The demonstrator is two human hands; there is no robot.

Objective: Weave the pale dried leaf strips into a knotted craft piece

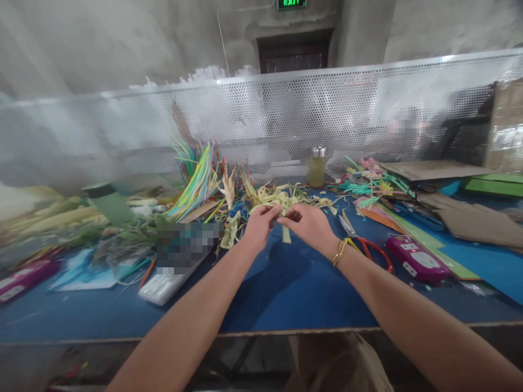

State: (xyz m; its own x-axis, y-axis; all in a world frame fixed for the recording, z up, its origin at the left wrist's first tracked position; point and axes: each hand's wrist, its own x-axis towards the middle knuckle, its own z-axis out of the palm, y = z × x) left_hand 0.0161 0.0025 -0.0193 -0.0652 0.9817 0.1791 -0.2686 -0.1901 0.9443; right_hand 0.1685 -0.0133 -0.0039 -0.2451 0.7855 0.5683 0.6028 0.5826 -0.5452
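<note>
My left hand [261, 224] and my right hand [309, 222] meet over the table, both with fingers pinched. Between them is a pale green husk-like strip [286, 235], its lower end hanging down below the fingertips. Just behind my hands lies a heap of pale dried husks [269, 194], with some blue stringy material [241, 208] at its left side. A crumpled pale leaf-like piece [231, 231] rests near my left wrist. Scissors with red handles [373, 251] lie beside my right wrist, which wears a gold bracelet.
Coloured thin sticks [200, 177] stand at the back left. A green bottle [107, 204], a white device [163, 286] and a purple power strip [28, 279] are leftward. Rightward are another purple power strip [417, 258], cardboard [478, 218] and a yellowish bottle [317, 167]. A perforated metal screen [347, 114] spans the back.
</note>
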